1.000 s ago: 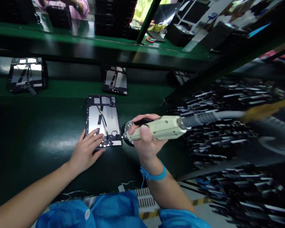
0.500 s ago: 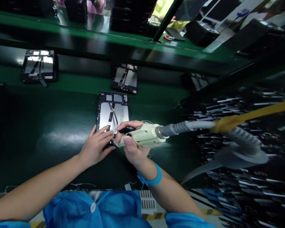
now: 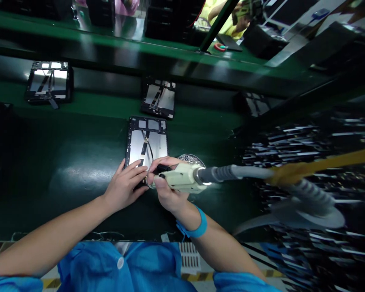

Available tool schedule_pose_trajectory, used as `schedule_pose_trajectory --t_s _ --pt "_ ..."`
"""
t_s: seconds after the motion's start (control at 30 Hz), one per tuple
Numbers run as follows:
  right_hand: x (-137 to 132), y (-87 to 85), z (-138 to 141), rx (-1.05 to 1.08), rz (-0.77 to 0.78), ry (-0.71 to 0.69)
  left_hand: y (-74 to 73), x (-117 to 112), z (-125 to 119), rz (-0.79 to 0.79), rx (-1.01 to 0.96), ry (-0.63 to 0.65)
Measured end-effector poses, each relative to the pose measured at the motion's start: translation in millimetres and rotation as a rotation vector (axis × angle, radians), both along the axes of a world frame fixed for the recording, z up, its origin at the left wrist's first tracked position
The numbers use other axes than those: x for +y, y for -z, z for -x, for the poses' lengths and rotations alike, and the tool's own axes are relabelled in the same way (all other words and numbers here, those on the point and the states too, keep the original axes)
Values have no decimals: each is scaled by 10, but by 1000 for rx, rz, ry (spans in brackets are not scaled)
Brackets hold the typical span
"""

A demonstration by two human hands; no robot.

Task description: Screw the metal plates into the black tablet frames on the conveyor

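An opened tablet (image 3: 135, 154) with a silver inner plate, dark frame and thin cables lies on the green bench in front of me. My left hand (image 3: 125, 184) rests on its lower left part, fingers stretched over the surface and thumb by the bottom edge. My right hand (image 3: 167, 188) is wrapped round a pale electric screwdriver (image 3: 182, 178), whose tip end points at the tablet's lower right corner. The hands hide that corner and the bit. Partly behind the screwdriver sits a round dish of small shiny pieces (image 3: 190, 159), probably screws.
More opened tablets lie beyond: one at the far left (image 3: 48, 81), one just behind (image 3: 159, 97), and one at the right (image 3: 255, 103). A grey cable (image 3: 222, 173) and yellow strap (image 3: 328, 164) run right from the screwdriver. Many dark parts fill the right side. Co-workers sit across.
The screwdriver's rear end has swung slightly down and toward me, uncovering more of the round dish. The view has shifted a little. Both hands stay at the tablet's lower end.
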State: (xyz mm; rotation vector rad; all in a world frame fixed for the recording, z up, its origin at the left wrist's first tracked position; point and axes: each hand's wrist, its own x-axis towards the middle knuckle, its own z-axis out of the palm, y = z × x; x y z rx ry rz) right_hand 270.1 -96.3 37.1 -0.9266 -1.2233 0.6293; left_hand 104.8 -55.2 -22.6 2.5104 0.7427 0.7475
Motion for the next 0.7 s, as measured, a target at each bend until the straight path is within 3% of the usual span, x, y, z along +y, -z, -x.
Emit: schedule_pose_trajectory --t_s 0.17,0.33,0.43,0.57,0.63,0.7 --pt "35 33 48 23 30 -3 -18 81 -2 -125 26 -79" --pt "-6 -5 -50 81 61 -39 -121 77 90 -202 112 -55" --pt "-79 -98 -241 167 24 -42 -135 -91 343 -184 155 -103" --pt "-91 -152 -508 224 -43 104 -71 -244 789 -204 135 -249" --pt "-59 -135 -591 231 -32 165 -30 -124 952 -226 156 -299" --pt "-32 -115 -632 231 -22 189 -1 182 1049 -239 199 -356"
